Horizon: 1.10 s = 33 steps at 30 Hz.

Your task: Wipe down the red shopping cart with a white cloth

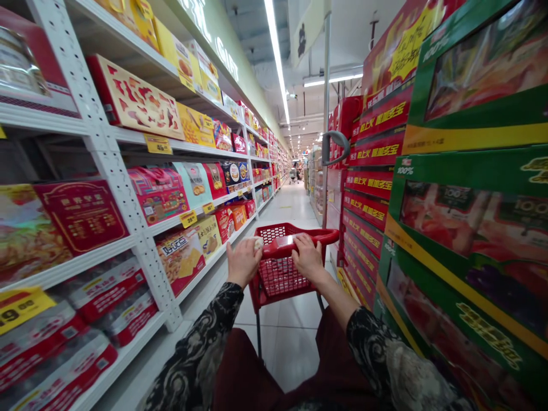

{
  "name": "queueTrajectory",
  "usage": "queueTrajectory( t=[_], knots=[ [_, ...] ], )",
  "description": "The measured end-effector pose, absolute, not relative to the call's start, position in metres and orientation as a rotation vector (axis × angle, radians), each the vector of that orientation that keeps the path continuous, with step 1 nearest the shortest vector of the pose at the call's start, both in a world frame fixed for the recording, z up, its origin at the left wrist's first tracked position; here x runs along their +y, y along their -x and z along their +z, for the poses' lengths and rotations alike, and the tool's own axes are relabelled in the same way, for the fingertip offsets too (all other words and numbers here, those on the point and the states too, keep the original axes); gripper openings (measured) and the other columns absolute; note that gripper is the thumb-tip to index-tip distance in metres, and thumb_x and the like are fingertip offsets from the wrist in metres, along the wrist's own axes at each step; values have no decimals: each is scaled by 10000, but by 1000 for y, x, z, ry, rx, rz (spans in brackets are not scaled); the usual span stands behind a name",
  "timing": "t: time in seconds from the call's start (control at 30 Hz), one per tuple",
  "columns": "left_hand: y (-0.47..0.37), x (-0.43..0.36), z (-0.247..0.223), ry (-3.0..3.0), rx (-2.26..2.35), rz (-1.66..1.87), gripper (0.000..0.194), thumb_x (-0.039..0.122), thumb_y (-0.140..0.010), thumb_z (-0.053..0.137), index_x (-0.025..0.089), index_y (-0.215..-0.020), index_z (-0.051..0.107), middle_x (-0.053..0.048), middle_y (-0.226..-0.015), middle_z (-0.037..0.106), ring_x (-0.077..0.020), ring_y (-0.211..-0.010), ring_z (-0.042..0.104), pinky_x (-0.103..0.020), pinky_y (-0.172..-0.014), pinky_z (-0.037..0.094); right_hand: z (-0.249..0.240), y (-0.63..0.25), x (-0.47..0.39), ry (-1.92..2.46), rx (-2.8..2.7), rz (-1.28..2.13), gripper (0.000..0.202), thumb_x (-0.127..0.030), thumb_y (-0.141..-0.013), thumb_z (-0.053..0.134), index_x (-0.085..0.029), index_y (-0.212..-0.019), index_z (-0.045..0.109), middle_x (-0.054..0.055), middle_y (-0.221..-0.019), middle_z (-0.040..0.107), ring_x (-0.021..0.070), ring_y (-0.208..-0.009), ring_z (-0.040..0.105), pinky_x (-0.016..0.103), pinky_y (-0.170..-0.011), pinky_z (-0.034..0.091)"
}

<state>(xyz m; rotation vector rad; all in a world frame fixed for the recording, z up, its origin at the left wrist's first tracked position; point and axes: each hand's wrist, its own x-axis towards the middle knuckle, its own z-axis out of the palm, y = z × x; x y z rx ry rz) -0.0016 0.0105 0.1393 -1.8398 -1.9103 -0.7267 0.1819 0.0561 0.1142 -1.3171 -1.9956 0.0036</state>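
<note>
A red plastic shopping cart [278, 279] with a lattice basket stands right in front of me. My left hand [244, 261] is closed on the left end of its red handle [274, 249]. A small crumpled white thing [258, 243], possibly tissue, shows between that hand's thumb and fingers. Right of the handle's middle, my right hand [307, 258] rests with its fingers curled over the bar. Both forearms reach forward in dark patterned sleeves. What lies inside the basket, if anything, cannot be made out.
White shelves [92, 131] packed with gift boxes line the left side. Green cartons [428, 234] and stacked red cartons [370, 177] crowd the right, beside a metal pole [326, 74] with a grey loop. Between them a pale tiled aisle [291, 205] runs toward distant, blurred figures.
</note>
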Motion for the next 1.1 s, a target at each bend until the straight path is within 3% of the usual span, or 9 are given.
queueTrajectory(
  t=[0.2, 0.5, 0.77, 1.1],
  knots=[
    [-38, 20, 144, 2087, -1744, -667, 319, 334, -865, 384, 236, -1144, 505, -68, -1160, 610, -220, -1090, 537, -493, -1062, 199, 110, -186, 56, 1296, -2010, 16, 415, -205, -818, 430, -198, -1223, 519, 77, -1376, 447, 227, -1318, 298, 563, -1063, 135],
    [15, 18, 145, 1872, -2028, -676, 357, 385, -875, 336, 208, -1114, 534, -93, -1099, 647, -232, -1041, 571, -522, -1027, 225, 108, -187, 55, 1254, -1945, 67, 410, -167, -798, 444, -220, -1194, 539, 74, -1350, 476, 233, -1306, 320, 594, -1046, 136],
    [1, 17, 139, 1977, -2047, -789, 340, 382, -855, 383, 221, -1113, 535, -81, -1124, 639, -230, -1066, 555, -508, -1032, 225, 104, -198, 72, 1216, -1914, 108, 405, -191, -758, 486, -183, -1155, 569, 97, -1328, 494, 256, -1291, 339, 611, -1044, 140],
    [-54, 7, 129, 2104, -1769, -902, 337, 345, -838, 458, 225, -1147, 518, -58, -1094, 640, -211, -1035, 559, -475, -1020, 247, 108, -211, 82, 1357, -1850, 62, 381, -215, -831, 406, -196, -1173, 572, 105, -1341, 480, 271, -1298, 329, 579, -1039, 194]
  ],
)
